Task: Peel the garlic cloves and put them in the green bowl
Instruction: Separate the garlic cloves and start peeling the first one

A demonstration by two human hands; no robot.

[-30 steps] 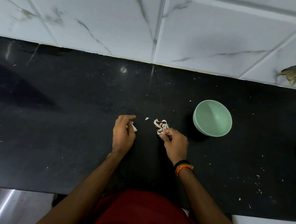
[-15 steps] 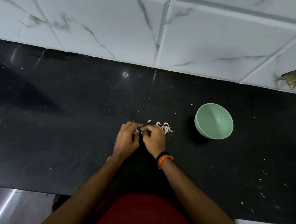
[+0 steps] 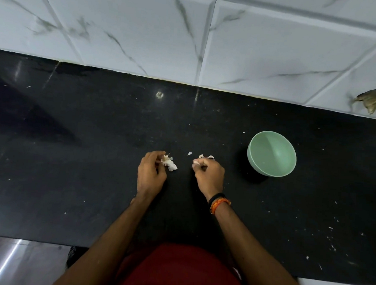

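Pinched in the left hand [image 3: 151, 172], between thumb and curled fingertips, is a scrap of white garlic skin [image 3: 170, 163]. The right hand [image 3: 209, 174] has its fingers curled round a pale garlic clove [image 3: 196, 161], which shows at the fingertips. Behind its knuckles, at 12 o'clock, a few more cloves [image 3: 206, 157] lie on the black counter [image 3: 73, 158]. The green bowl [image 3: 272, 153] sits at 2 o'clock from that hand, near but apart, and looks empty. Both wrists hover low with palms turned down and forearms converging toward the body. To peel well, I judge it best to drop the skin aside, then nick the clove's end and strip lengthwise.
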